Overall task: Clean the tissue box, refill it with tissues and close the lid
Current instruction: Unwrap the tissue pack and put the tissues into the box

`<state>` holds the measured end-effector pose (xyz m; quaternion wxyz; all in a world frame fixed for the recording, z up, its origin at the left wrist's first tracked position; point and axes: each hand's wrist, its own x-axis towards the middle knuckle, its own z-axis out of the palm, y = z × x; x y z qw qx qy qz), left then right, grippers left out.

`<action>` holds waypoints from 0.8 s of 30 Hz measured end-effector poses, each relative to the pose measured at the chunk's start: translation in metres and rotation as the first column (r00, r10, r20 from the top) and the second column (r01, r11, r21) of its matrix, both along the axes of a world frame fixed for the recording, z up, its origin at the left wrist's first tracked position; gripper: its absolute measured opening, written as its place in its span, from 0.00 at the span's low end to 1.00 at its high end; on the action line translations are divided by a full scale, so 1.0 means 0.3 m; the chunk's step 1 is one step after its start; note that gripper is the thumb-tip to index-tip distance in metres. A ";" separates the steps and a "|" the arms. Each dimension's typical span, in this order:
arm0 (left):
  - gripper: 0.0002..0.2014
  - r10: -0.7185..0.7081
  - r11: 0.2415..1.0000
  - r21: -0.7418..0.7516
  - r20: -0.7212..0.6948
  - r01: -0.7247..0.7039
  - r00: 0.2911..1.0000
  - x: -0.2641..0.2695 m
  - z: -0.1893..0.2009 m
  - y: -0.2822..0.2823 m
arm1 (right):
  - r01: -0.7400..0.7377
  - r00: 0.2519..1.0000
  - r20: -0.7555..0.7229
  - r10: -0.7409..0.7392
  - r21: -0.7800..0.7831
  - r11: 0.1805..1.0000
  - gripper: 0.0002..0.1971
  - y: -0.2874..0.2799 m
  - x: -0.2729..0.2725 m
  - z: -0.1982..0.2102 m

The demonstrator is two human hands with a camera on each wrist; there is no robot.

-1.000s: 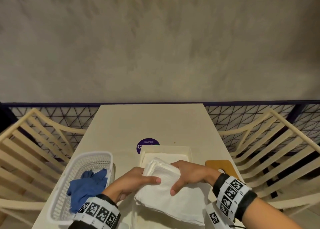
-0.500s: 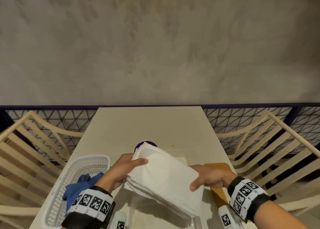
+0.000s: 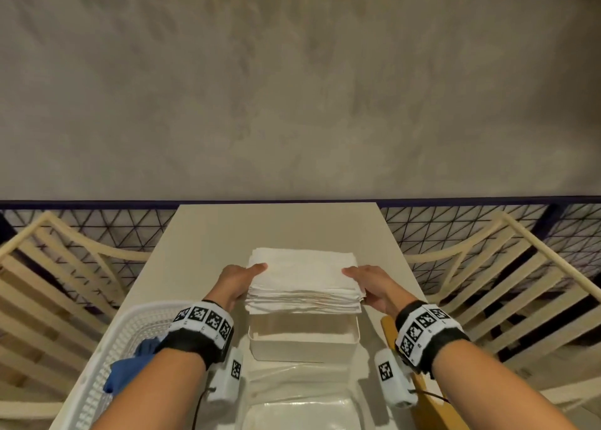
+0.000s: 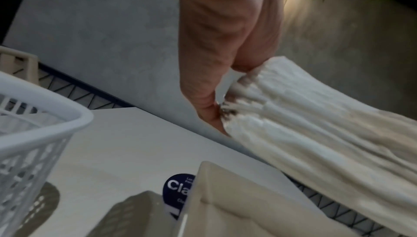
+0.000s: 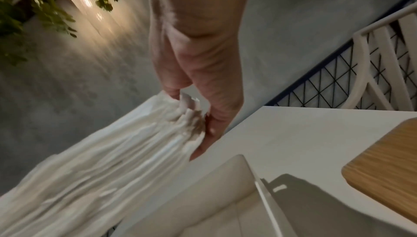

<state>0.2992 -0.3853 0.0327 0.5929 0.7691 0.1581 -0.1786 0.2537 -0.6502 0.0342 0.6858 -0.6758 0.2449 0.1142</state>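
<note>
A thick stack of white tissues (image 3: 304, 280) hangs level in the air just above the open white tissue box (image 3: 304, 343). My left hand (image 3: 239, 281) grips the stack's left end, thumb on top and fingers beneath. At the stack's right end my right hand (image 3: 369, 283) holds it the same way. The left wrist view shows the tissues (image 4: 315, 134) pinched at the edge over the box (image 4: 237, 205). In the right wrist view the tissues (image 5: 126, 160) sag slightly above the box (image 5: 203, 196). The wooden lid (image 3: 390, 329) lies on the table right of the box.
A white perforated basket (image 3: 107, 358) holding a blue cloth (image 3: 130, 368) stands at the left. Clear plastic wrapping (image 3: 299, 397) lies in front of the box. A purple round sticker (image 4: 178, 189) marks the table (image 3: 276, 228) behind the box. Slatted chairs (image 3: 520, 283) flank both sides.
Both hands have lifted the tissue stack out of the wrapping, carried it away from me and levelled it over the open box, shifting to grips on its two ends.
</note>
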 end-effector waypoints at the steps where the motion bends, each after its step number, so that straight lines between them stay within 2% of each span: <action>1: 0.25 0.001 0.999 0.040 -0.005 -0.001 1.000 0.010 -0.015 -0.004 | 0.005 1.000 -0.017 -0.006 -0.036 0.999 0.12 0.004 0.009 -0.018; 4: 0.23 -0.028 0.980 0.198 -0.004 0.029 1.000 0.003 -0.056 -0.020 | -0.031 0.996 -0.090 0.017 -0.158 0.987 0.08 0.019 0.009 -0.088; 7: 0.23 -0.106 0.933 0.343 -0.019 0.106 0.994 -0.021 -0.097 -0.034 | -0.057 0.995 -0.093 0.028 -0.323 0.945 0.07 0.033 -0.006 -0.151; 10: 0.19 -0.108 0.919 0.385 0.028 0.089 0.994 -0.028 -0.111 -0.047 | -0.095 0.994 -0.098 0.055 -0.473 0.876 0.08 0.042 -0.017 -0.151; 17: 0.22 -0.181 0.878 0.464 0.091 0.119 0.979 -0.043 -0.135 -0.073 | -0.092 0.996 -0.059 0.070 -0.558 0.825 0.06 0.047 -0.041 -0.127; 21: 0.21 -0.245 0.807 0.575 0.117 0.135 0.963 -0.060 -0.131 -0.091 | -0.142 0.989 -0.076 0.123 -0.676 0.723 0.21 0.068 -0.036 -0.134; 24: 0.23 -0.315 0.743 0.649 0.124 0.163 0.941 -0.077 -0.137 -0.106 | -0.175 0.984 -0.102 0.147 -0.718 0.673 0.23 0.074 -0.028 -0.140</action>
